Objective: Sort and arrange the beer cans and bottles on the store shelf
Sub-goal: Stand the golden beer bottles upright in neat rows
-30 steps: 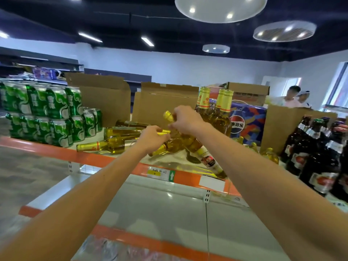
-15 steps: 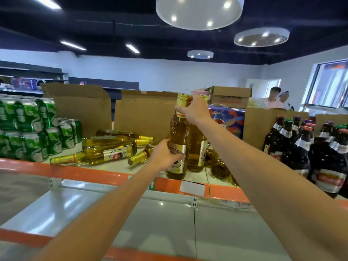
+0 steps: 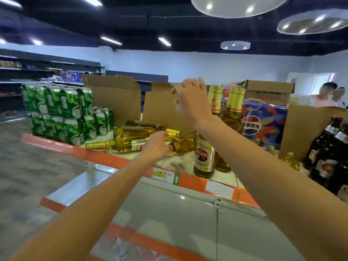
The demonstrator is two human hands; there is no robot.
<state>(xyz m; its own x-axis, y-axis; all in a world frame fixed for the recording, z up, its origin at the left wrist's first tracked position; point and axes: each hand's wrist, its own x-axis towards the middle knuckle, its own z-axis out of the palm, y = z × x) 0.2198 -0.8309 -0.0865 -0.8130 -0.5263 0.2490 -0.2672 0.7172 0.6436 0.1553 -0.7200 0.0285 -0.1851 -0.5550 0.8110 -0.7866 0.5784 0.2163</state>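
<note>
Store aisle under a dark ceiling; up front, a white shelf (image 3: pixel 105 157) edged in orange. Low on it, left hand (image 3: pixel 156 146) curled round the gold-foiled neck of a lying bottle (image 3: pixel 185 143), gripping it. Just right of that, an upright bottle (image 3: pixel 204 155) at the front edge, cream-and-red label facing out. Above it, right hand (image 3: pixel 190 102) raised with fingers spread, holding nothing (cap hidden behind the wrist). Lying bottle of clear glass, golden inside, neck pointing left, touching a heap of bottles (image 3: pixel 131 136) of the same kind, all on their sides. Further left, green cans (image 3: pixel 62 112) stacked two high. Far right, dark bottles (image 3: pixel 331 147) standing. Behind, open cardboard boxes (image 3: pixel 116 98) and a blue Pepsi carton (image 3: pixel 263 121).
</note>
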